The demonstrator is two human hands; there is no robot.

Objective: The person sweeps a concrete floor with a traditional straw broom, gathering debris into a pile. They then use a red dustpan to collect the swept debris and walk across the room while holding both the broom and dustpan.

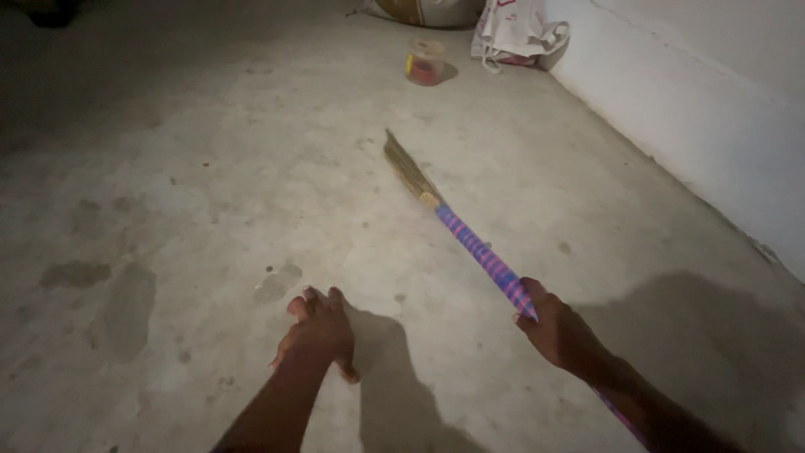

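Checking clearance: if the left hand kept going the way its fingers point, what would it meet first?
Likely bare floor: the left hand points up-frame, left of the broom. The jar sits far off to the right; depth is unclear.

My right hand (560, 331) hides part of the broom handle (484, 256); the sack (429, 10) is cut off at the top.
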